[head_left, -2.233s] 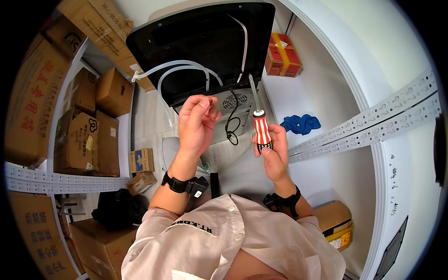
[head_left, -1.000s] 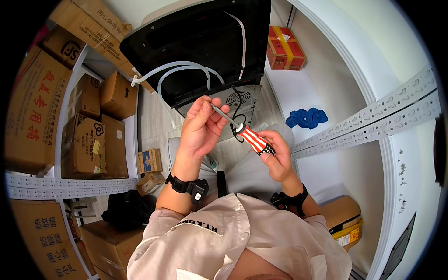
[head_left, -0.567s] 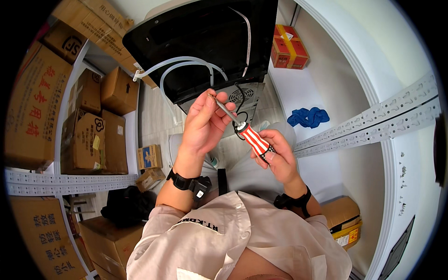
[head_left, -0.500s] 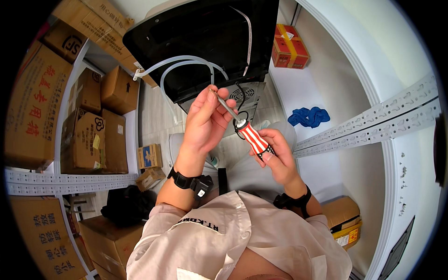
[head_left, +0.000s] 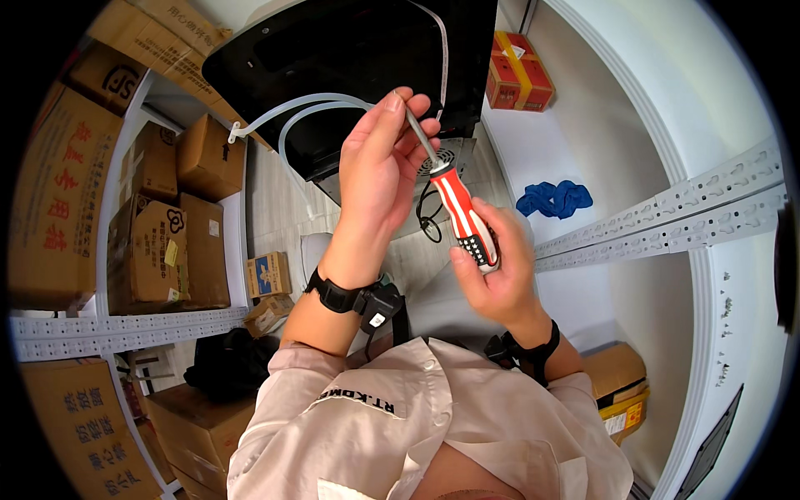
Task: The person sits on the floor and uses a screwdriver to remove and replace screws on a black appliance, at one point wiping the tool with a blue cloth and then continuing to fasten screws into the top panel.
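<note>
My left hand [head_left: 379,167] is raised before the black panel of an appliance [head_left: 292,50], its thumb and forefinger pinched at the tip of a screwdriver's metal shaft [head_left: 421,133]; whether a small piece is between them I cannot make out. My right hand [head_left: 502,271] holds the lower end of the screwdriver's red, white and black handle [head_left: 457,208], which points up toward my left fingers. Behind them two pale tubes [head_left: 308,104] arch from the panel, and a black looped cable [head_left: 429,225] hangs by a vented metal housing, partly hidden by the hands.
Shelves on the left hold several cardboard boxes [head_left: 208,158]. A red taped box [head_left: 521,75] and a blue cloth [head_left: 554,198] lie on the right shelf. Perforated rails [head_left: 650,233] run along the right; a black bundle [head_left: 225,362] sits lower left.
My left hand has risen toward the panel and closed on the screwdriver's tip. The screwdriver tilted left and then moved up; my right hand has lately shifted a little right along with its handle.
</note>
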A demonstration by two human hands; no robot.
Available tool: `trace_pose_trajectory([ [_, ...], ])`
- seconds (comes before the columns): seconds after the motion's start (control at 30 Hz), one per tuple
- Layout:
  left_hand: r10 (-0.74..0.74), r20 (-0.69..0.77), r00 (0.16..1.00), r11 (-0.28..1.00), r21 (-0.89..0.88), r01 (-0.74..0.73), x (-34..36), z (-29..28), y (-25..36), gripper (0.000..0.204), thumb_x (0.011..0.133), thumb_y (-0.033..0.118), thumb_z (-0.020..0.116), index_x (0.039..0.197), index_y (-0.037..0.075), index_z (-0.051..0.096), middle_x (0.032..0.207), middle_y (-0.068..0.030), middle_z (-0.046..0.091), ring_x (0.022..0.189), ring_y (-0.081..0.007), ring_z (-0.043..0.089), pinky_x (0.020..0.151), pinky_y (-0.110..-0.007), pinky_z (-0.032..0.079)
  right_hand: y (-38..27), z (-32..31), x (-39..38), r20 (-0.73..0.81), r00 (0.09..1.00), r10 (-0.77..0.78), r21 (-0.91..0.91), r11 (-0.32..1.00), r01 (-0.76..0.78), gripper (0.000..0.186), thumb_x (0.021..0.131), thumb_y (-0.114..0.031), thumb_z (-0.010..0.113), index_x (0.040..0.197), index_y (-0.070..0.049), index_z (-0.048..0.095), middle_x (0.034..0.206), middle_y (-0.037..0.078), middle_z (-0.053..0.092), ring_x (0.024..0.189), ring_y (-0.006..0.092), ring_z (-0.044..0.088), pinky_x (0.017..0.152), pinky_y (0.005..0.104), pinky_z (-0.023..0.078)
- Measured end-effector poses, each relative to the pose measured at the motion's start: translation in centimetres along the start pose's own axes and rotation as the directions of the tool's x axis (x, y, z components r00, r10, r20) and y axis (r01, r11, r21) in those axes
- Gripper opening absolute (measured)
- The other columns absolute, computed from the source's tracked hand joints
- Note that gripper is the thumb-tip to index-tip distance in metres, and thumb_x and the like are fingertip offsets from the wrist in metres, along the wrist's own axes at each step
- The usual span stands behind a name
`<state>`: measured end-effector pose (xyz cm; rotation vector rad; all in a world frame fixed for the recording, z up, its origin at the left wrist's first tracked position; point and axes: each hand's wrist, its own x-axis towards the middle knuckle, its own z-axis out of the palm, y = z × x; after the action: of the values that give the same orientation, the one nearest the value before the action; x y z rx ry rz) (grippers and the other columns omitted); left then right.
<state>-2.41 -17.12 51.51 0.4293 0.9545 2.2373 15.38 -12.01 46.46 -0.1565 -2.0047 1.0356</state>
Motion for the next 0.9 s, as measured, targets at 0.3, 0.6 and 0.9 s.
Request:
trace_pose_trajectory([
  [0.3,0.027,0.028,0.999,0.996,-0.080,-0.025,4.7,1.7,0.0,0.031,0.102,0.023,0.056,0.123,0.000,0.058,0.111,-0.0087,0.067,0.090,-0.0182,0.067,0.077,-0.032,0.057,0.7,0.4,4.6,-0.133,0.977,-0.169,-0.272,0.954,0.128,0.057,0.078,0.000,0.075,0.133,-0.003,0.058,0.103,0.012,0.056,0.078,0.0231,0.060,0.064,0.0309,0.050],
  [0.6,-0.028,0.093,0.995,1.000,-0.001,0.028,4.9,1.8,-1.3,0.034,0.105,0.022,0.049,0.127,-0.002,0.058,0.114,-0.0139,0.070,0.093,-0.0209,0.070,0.079,-0.032,0.059,2.6,2.0,6.9,-0.179,0.969,-0.172,-0.311,0.944,0.110,0.055,0.081,-0.001,0.073,0.134,-0.003,0.057,0.107,0.013,0.055,0.086,0.0260,0.061,0.068,0.0342,0.051],
  [0.9,-0.007,0.300,0.954,1.000,0.019,0.002,5.4,1.6,0.0,0.046,0.103,0.021,0.050,0.143,-0.001,0.041,0.125,-0.0200,0.065,0.104,-0.0216,0.068,0.090,-0.032,0.055,2.6,2.4,10.8,-0.213,0.957,-0.195,-0.305,0.944,0.124,0.050,0.084,-0.005,0.073,0.131,-0.002,0.056,0.106,0.014,0.058,0.089,0.0277,0.061,0.074,0.0341,0.051],
])
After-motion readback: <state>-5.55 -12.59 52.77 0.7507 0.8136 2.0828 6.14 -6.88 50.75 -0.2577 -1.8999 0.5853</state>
